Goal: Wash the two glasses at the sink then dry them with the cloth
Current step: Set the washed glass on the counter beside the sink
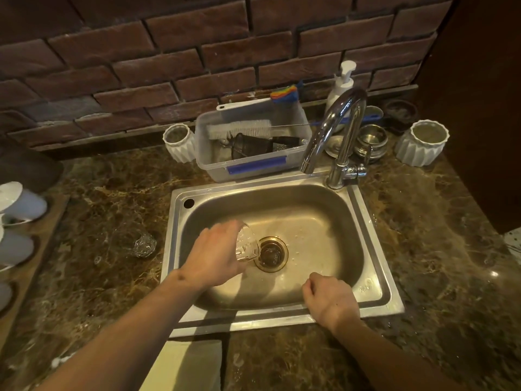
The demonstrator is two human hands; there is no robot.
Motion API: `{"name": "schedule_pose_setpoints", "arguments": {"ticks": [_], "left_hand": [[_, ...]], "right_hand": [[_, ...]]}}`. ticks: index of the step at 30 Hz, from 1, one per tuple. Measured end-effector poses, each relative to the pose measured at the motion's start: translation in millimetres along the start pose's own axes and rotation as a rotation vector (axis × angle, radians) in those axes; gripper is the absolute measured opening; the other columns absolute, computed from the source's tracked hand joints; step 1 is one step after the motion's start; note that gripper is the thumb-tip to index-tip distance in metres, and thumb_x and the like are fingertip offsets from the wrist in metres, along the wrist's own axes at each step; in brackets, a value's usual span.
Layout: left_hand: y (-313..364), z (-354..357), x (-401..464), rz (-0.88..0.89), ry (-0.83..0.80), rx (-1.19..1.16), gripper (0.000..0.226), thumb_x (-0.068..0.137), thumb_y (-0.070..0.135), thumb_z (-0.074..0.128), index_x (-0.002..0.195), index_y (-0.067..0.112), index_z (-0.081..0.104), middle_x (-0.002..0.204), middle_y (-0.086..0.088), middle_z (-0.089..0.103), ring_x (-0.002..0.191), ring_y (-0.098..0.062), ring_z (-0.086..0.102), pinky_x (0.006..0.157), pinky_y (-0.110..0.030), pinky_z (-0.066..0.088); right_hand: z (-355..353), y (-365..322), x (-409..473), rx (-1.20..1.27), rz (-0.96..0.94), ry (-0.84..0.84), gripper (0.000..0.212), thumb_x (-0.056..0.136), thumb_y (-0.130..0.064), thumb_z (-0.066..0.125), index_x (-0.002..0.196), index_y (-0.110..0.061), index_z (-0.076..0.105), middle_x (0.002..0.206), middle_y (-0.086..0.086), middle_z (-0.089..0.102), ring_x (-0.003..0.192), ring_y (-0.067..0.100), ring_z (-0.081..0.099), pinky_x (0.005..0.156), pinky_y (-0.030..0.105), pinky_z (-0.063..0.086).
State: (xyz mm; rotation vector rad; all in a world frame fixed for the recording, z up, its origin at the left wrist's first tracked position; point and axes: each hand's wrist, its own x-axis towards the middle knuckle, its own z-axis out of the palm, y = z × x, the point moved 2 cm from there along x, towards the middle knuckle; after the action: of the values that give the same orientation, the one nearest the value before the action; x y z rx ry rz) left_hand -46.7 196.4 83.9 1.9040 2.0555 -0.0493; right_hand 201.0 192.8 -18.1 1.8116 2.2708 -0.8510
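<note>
the left hand [217, 256] is wrapped around one glass [247, 245], tipped so its mouth points down toward the drain [271, 253] just beyond the fingers, likely to pour out rinse water. the right hand [331, 301] is curled loosely closed on nothing, hovering over the near rim of the sink [284, 317]. the second glass [145, 244] waits on the counter [107, 193], well outside the grip's left. no stream seems to run from the tap [332, 131], though the picture is soft there.
</note>
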Motion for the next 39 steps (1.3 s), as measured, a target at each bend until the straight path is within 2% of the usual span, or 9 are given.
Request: {"name": "schedule_pose_setpoints", "arguments": {"ticks": [5,10,13,16,19,22,25,32,39], "left_hand": [[-3.1,17.5,2.0,0.011,-0.235,0.463,0.058,0.090,0.025,0.071,0.141,0.015,0.045,0.137,-0.008,0.061,0.125,-0.030,0.054,0.106,-0.051,0.047],[-4.2,37.3,-3.9,0.016,-0.326,0.542,0.057,0.090,0.020,0.070,0.141,0.012,0.046,0.135,-0.012,0.062,0.126,-0.034,0.054,0.105,-0.053,0.044],[-7.0,33.2,-8.8,-0.040,-0.227,0.343,0.055,0.086,0.028,0.074,0.133,0.017,0.046,0.127,-0.007,0.064,0.117,-0.030,0.059,0.101,-0.048,0.050],[-12.9,26.4,-27.2,-0.253,-0.034,-0.146,0.067,0.076,0.033,0.086,0.127,0.024,0.044,0.118,0.004,0.064,0.098,-0.019,0.064,0.086,-0.039,0.058],[-23.4,23.3,-60.5,-0.502,0.169,-0.614,0.074,0.072,0.030,0.093,0.121,0.029,0.039,0.116,0.011,0.060,0.098,-0.015,0.064,0.083,-0.030,0.050],[-48.4,22.7,-97.1,-0.683,0.413,-0.849,0.076,0.070,0.021,0.094,0.122,0.025,0.039,0.113,0.006,0.065,0.091,-0.009,0.065,0.083,-0.028,0.047],[-83.6,21.7,-121.8,-0.827,0.585,-0.933,0.077,0.070,0.022,0.095,0.124,0.022,0.041,0.106,0.009,0.061,0.089,-0.001,0.061,0.081,-0.027,0.046],[-170.9,26.9,-135.5,-1.063,0.777,-0.948,0.083,0.063,0.032,0.091,0.124,0.036,0.035,0.121,-0.006,0.060,0.101,-0.027,0.069,0.088,-0.051,0.061],[-215.0,23.1,-107.4,-1.105,0.806,-0.962,0.086,0.078,0.019,0.091,0.144,0.010,0.037,0.132,-0.006,0.055,0.111,-0.018,0.053,0.096,-0.032,0.046]], "right_hand": [[1.1,-0.8,0.0,-0.022,-0.006,0.004,0.031,0.103,-0.043,0.033,0.094,-0.027,0.058,0.082,-0.007,0.067,0.067,0.011,0.058,0.067,0.028,0.050],[2.0,-0.3,-2.0,0.003,-0.008,0.031,0.032,0.103,-0.047,0.035,0.097,-0.030,0.061,0.080,-0.011,0.066,0.067,0.010,0.060,0.074,0.028,0.058],[2.5,-0.7,-2.7,-0.029,-0.029,0.048,0.032,0.102,-0.049,0.036,0.094,-0.030,0.060,0.077,-0.011,0.065,0.066,0.010,0.059,0.072,0.029,0.058],[1.9,-1.2,-3.4,-0.069,-0.138,0.018,0.034,0.100,-0.053,0.036,0.094,-0.032,0.062,0.079,-0.012,0.066,0.069,0.009,0.060,0.073,0.028,0.056],[4.4,-4.7,-6.3,-0.172,-0.400,-0.112,0.046,0.096,-0.063,0.031,0.100,-0.031,0.063,0.094,-0.011,0.069,0.084,0.009,0.062,0.079,0.030,0.052],[7.2,-5.6,-7.0,-0.217,-0.537,-0.175,0.057,0.095,-0.072,0.023,0.110,-0.032,0.061,0.111,-0.010,0.070,0.099,0.012,0.061,0.085,0.030,0.045],[7.9,-9.3,-8.9,-0.231,-0.520,-0.179,0.044,0.098,-0.066,0.029,0.115,-0.037,0.059,0.117,-0.014,0.067,0.102,0.005,0.059,0.088,0.022,0.043],[0.3,-22.4,-4.9,-0.259,-0.428,-0.195,0.027,0.102,-0.056,0.035,0.113,-0.042,0.054,0.118,-0.013,0.066,0.103,0.003,0.057,0.094,0.019,0.044],[7.5,-11.8,-7.0,-0.326,-0.464,-0.119,0.033,0.100,-0.055,0.031,0.113,-0.039,0.056,0.102,-0.011,0.067,0.094,0.005,0.061,0.085,0.019,0.048]]}}
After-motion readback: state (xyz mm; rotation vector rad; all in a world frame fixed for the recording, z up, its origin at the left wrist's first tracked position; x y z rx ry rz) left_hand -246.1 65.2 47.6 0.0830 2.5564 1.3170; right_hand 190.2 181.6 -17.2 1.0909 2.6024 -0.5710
